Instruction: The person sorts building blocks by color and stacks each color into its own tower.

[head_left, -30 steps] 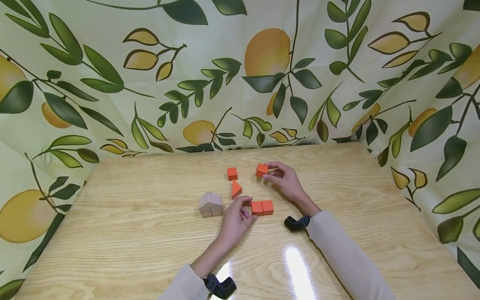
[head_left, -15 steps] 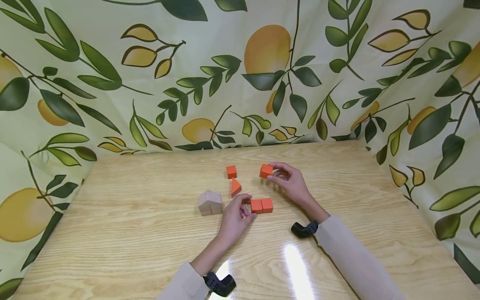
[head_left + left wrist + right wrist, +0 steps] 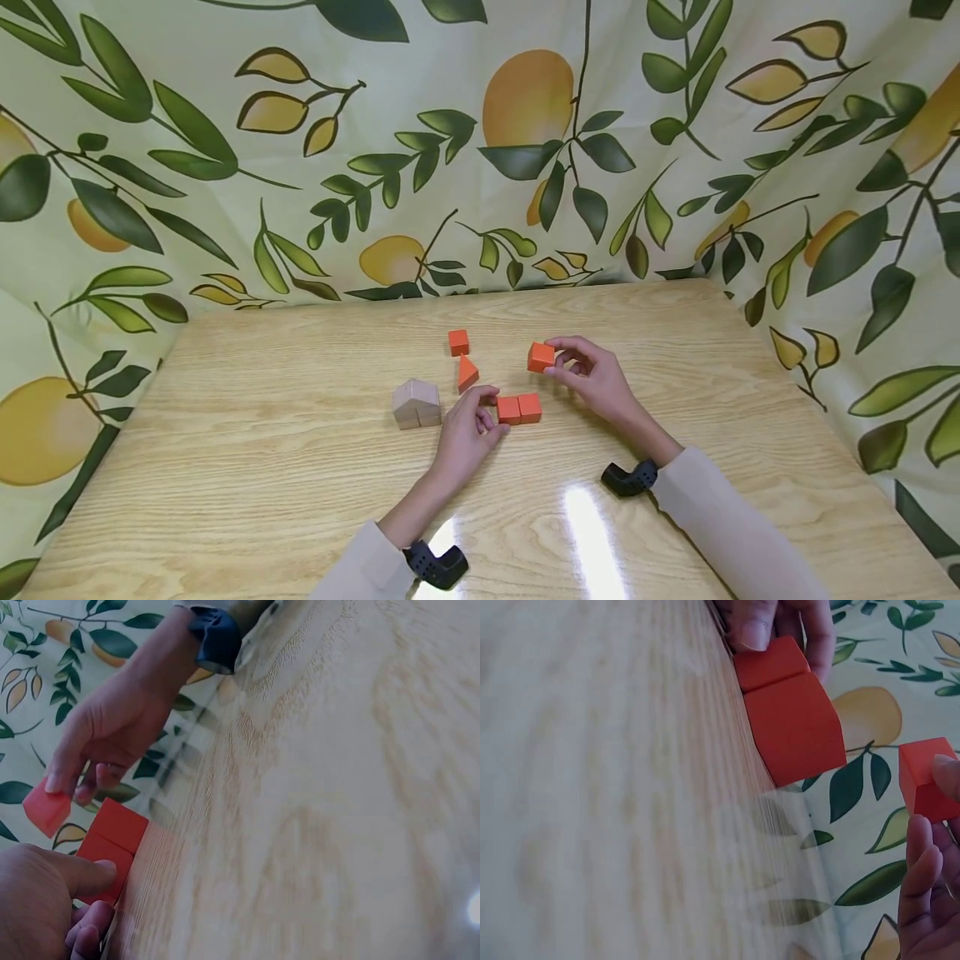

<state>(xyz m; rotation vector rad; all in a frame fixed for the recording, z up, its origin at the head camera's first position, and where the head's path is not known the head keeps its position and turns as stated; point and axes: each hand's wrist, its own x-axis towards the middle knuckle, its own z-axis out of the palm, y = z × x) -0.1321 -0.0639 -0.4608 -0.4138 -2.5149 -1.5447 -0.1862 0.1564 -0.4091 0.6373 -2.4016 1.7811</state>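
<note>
Currently, right hand (image 3: 595,379) pinching red cube (image 3: 541,357) above tabletop (image 3: 262,467), one o'clock from paired red blocks (image 3: 519,409); left hand (image 3: 463,435) gripping their nine-o'clock end; red wedge (image 3: 467,375) at ten o'clock, grey house (image 3: 417,406) at nine.

Head view high, wrist views near cubes (image 3: 519,408)

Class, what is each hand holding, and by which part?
Right hand: an orange-red cube, pinched at its right side between thumb and fingers. Left hand: the left cube of the touching pair, gripped with thumb on near face.
</note>
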